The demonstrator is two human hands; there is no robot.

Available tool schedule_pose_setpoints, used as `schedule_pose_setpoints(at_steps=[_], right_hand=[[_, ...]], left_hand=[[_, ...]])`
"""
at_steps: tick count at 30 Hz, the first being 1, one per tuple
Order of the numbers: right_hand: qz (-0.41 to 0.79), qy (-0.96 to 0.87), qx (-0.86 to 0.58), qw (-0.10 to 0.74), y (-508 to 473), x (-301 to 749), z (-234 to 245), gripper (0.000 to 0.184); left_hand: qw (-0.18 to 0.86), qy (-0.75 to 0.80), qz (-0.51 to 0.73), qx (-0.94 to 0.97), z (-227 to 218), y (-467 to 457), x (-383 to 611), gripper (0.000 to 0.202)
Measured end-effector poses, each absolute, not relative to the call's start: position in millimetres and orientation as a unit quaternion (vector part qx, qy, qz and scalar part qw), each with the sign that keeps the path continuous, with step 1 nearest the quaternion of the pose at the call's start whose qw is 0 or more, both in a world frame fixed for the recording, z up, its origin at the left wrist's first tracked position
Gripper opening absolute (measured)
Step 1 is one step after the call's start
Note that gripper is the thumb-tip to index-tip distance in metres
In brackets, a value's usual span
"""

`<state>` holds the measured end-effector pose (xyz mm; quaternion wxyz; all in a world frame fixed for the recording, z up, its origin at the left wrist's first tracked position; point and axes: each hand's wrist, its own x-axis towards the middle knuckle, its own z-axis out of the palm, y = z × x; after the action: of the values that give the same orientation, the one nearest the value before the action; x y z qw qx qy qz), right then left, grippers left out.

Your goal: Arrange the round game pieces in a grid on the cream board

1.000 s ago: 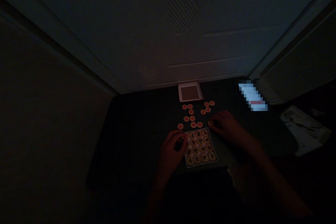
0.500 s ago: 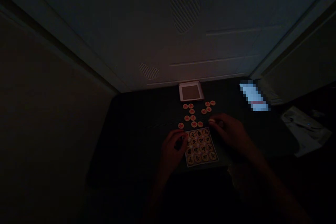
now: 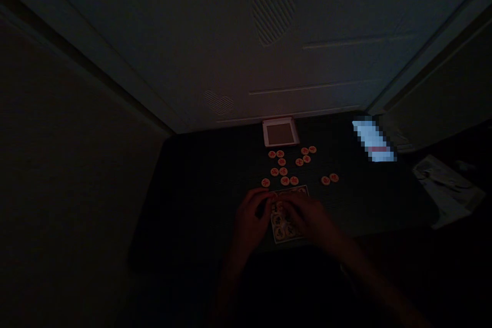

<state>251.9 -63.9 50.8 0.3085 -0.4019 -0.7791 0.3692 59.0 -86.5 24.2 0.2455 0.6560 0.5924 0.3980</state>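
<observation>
The scene is very dark. A small square tray (image 3: 277, 238) filled with round pieces bearing black marks lies on a dark table (image 3: 200, 195). My left hand (image 3: 251, 220) rests curled against the tray's left edge. My right hand (image 3: 305, 215) lies over the tray's middle and right side, fingers bent down onto the pieces; what they grip is hidden. Several loose round pieces with red marks (image 3: 283, 171) lie just beyond the tray. Two more red-marked pieces (image 3: 329, 179) sit to the right.
An empty square box lid (image 3: 280, 132) lies at the table's far edge, against a pale door (image 3: 269, 61). A lit, blurred screen (image 3: 372, 141) lies at the far right. Papers (image 3: 446, 189) sit beyond the table's right edge.
My right hand moved left from the loose pieces onto the tray, covering most of it. Two red-marked pieces now show where it was. My left hand stayed put.
</observation>
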Motion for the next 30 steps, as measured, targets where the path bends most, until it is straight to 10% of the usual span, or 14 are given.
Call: schedule_pose_setpoints(at_steps=[30], right_hand=[[0.350,-0.800,-0.395,0.287,-71,248,44,0.011]], left_hand=[[0.250,0.593,0.406,0.649,25,-88,61,0.017]])
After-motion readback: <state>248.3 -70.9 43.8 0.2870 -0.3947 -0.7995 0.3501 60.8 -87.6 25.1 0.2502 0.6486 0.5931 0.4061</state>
